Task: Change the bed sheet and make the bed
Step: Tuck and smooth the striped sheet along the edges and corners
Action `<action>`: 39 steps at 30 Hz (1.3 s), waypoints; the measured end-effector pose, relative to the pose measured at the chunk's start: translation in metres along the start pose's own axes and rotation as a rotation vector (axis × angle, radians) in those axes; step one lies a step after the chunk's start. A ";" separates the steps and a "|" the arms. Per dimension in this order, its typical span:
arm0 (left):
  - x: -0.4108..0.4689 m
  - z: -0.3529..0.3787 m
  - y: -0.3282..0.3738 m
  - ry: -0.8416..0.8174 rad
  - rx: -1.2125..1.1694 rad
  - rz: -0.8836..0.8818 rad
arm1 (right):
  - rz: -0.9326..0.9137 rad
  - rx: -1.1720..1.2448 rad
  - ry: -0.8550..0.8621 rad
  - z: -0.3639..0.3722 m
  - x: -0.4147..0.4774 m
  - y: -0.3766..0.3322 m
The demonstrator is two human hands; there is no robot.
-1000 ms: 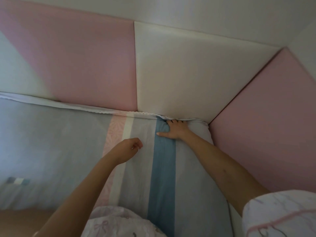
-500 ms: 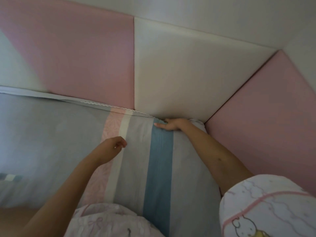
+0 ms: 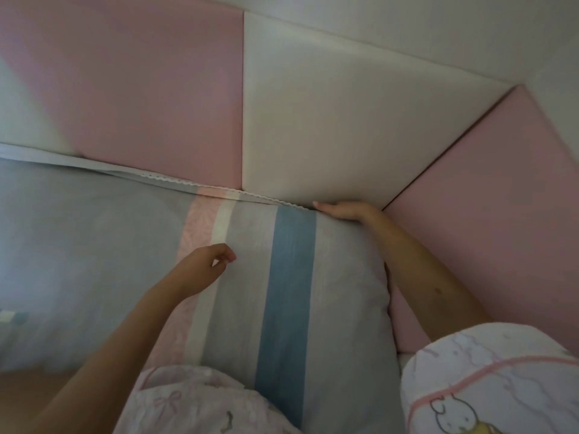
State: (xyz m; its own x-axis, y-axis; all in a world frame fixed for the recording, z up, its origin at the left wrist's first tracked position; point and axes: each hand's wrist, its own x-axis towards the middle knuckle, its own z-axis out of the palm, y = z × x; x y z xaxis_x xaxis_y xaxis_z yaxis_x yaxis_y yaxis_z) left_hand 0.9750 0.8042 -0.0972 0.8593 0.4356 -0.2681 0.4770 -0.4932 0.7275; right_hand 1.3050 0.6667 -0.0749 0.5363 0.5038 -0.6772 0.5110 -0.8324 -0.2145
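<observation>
A grey bed sheet (image 3: 94, 245) with pink, white and blue stripes covers the mattress right up to the padded wall. Its lace-trimmed edge (image 3: 175, 180) runs along the far side. My right hand (image 3: 344, 211) rests at the far right corner of the mattress. The thumb lies along the sheet's edge, and the fingers dip out of sight into the gap between the mattress and the white wall panel (image 3: 329, 120). My left hand (image 3: 200, 270) hovers over the white stripe with loosely curled fingers that hold nothing.
Padded panels enclose the corner: a pink panel (image 3: 150, 89) and the white one behind, and another pink panel (image 3: 501, 214) on the right, close against my right forearm. My patterned pyjama sleeves fill the bottom of the view. The sheet stretches away to the left.
My right hand slid from the top of the sheet to its far edge, and the fingers went down into the gap at the wall. My left hand stayed over the stripes.
</observation>
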 end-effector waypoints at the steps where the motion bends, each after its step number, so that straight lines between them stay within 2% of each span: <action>1: 0.006 0.002 0.002 0.013 0.009 0.002 | -0.012 0.014 -0.004 -0.002 -0.002 0.006; 3: 0.023 0.007 0.004 0.039 0.046 0.005 | -0.032 -0.097 0.045 0.010 -0.002 0.018; 4: 0.034 0.011 0.007 0.038 0.077 0.001 | -0.035 -0.143 0.123 0.023 -0.005 0.022; 7: 0.072 0.022 0.027 0.016 0.220 -0.033 | 0.099 -0.096 0.601 0.066 -0.013 0.029; 8: 0.081 0.022 0.035 0.016 0.287 -0.032 | 0.150 -0.015 0.718 0.074 -0.020 0.027; 9: 0.093 0.026 0.043 0.006 0.353 -0.026 | 0.184 0.062 0.756 0.076 -0.020 0.032; 13: 0.130 0.033 0.054 -0.085 0.597 -0.066 | 0.211 0.415 0.643 0.068 -0.005 0.050; 15: 0.141 0.035 0.049 -0.153 0.606 -0.143 | 0.204 0.634 0.602 0.054 0.005 0.054; 17: 0.144 0.036 0.047 -0.154 0.586 -0.188 | 0.229 0.779 0.461 0.038 0.012 0.053; 20: 0.148 0.032 0.049 -0.136 0.567 -0.206 | 0.308 0.878 0.225 0.014 0.006 0.048; 24: 0.149 0.022 0.043 -0.118 0.584 -0.201 | 0.324 0.908 0.082 0.008 0.001 0.048; 30: 0.155 0.021 0.036 -0.113 0.622 -0.185 | 0.263 1.082 0.091 0.023 0.001 0.059; 34: 0.165 0.006 0.042 -0.179 0.657 -0.172 | 0.177 1.083 0.251 0.018 -0.019 0.055; 36: 0.163 -0.005 0.042 -0.246 0.716 -0.108 | 0.141 1.093 0.326 0.023 -0.033 0.055; 39: 0.154 -0.020 0.045 -0.223 0.713 0.056 | 0.076 1.092 0.422 0.026 -0.049 0.055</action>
State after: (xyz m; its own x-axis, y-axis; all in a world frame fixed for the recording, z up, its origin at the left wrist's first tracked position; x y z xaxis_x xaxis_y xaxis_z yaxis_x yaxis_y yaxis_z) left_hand 1.1250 0.8646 -0.0931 0.8668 0.2699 -0.4193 0.3703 -0.9116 0.1786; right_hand 1.2892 0.5905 -0.0722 0.8258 0.3101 -0.4710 -0.2694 -0.5169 -0.8126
